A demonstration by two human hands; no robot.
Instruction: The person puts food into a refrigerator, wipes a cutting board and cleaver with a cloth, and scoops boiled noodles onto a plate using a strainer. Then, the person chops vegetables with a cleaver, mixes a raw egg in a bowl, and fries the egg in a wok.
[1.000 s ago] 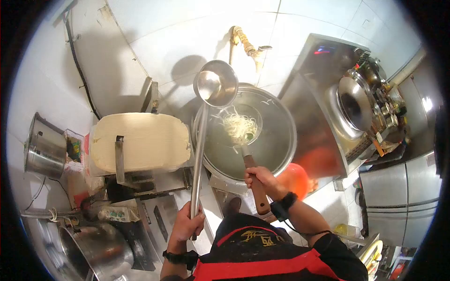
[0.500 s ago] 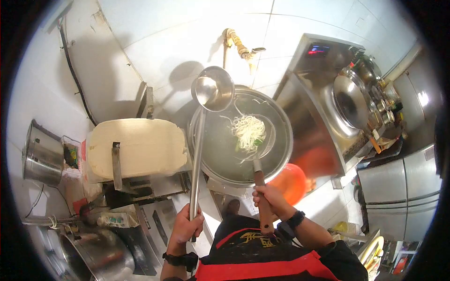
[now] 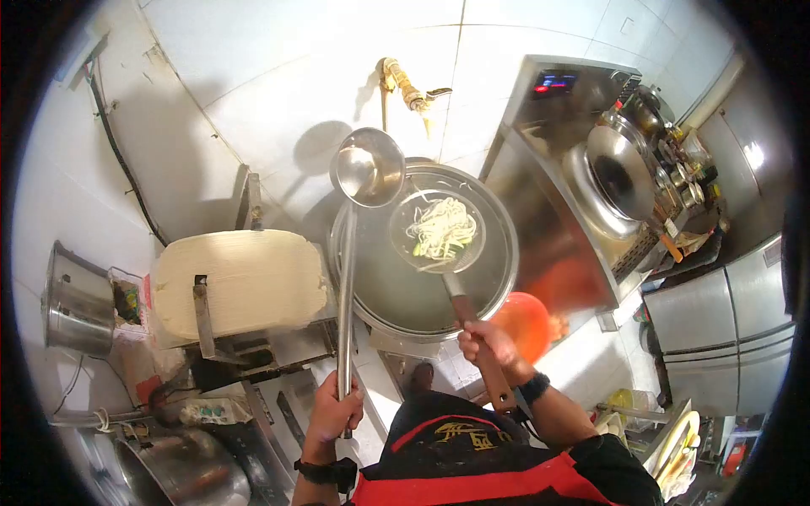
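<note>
My left hand (image 3: 333, 409) is closed around the long metal handle of a ladle (image 3: 369, 167), whose round bowl hangs by the pot's far left rim. My right hand (image 3: 494, 350) grips the wooden handle of a mesh strainer (image 3: 402, 223). White noodles (image 3: 443, 226) with a bit of green lie in the strainer, over the far half of a large round pot (image 3: 512, 253). Cloudy water (image 3: 388, 287) fills the pot. Whether the mesh still touches the water I cannot tell.
Left of the pot, a pale dough-like slab (image 3: 253, 282) carries a flat metal strip (image 3: 202, 316). An orange-red bowl (image 3: 525, 329) is close to the pot's right front. A wok (image 3: 620, 173) sits on the right-hand stove, and a tap (image 3: 405, 84) juts from the wall.
The strainer has risen and shifted slightly left, its whole round rim now showing around the noodles. Loose strands have gathered inside it. The ladle stays almost in place as the view shifts slightly.
</note>
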